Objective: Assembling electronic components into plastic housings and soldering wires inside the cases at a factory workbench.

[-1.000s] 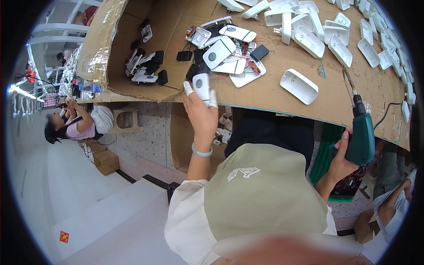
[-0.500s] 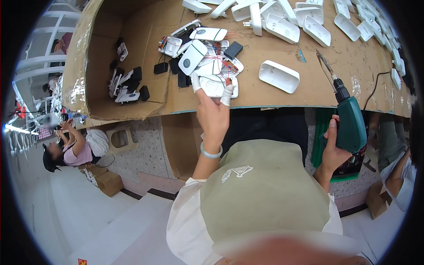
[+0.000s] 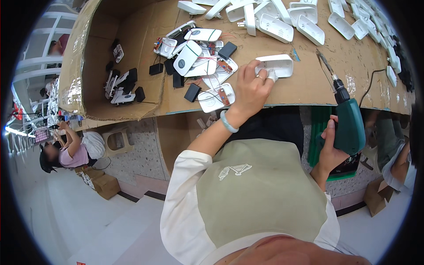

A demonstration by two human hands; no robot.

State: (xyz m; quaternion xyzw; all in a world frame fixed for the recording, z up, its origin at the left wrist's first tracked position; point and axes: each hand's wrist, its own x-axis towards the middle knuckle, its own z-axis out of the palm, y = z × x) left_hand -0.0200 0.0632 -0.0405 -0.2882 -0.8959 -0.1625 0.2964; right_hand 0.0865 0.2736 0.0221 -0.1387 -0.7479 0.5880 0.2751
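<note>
My left hand [image 3: 255, 89] reaches over the cardboard work surface and closes on the left end of a white plastic shell [image 3: 282, 66]. Tape wraps some of its fingertips, and the shell's open side faces up. Left of that wrist lies a white cover [image 3: 215, 100] with a small circuit board and thin wires on it, a black block [image 3: 192, 92] beside it. My right hand [image 3: 332, 148] grips a green pistol-shaped soldering gun [image 3: 350, 126] at the table's front edge, its thin metal tip pointing up and away over the cardboard.
Several wired white covers [image 3: 187, 58] are piled left of centre. A cardboard box [image 3: 128, 57] on its side holds more parts. Many white shells [image 3: 276, 28] fill the far side and right. A black cable [image 3: 371, 86] runs at the right. Other people sit at both sides.
My left hand has left the wired cover and moved right onto the single white shell. That cover now sits nearer the front edge, turned, with its board showing. My right hand still holds the soldering gun.
</note>
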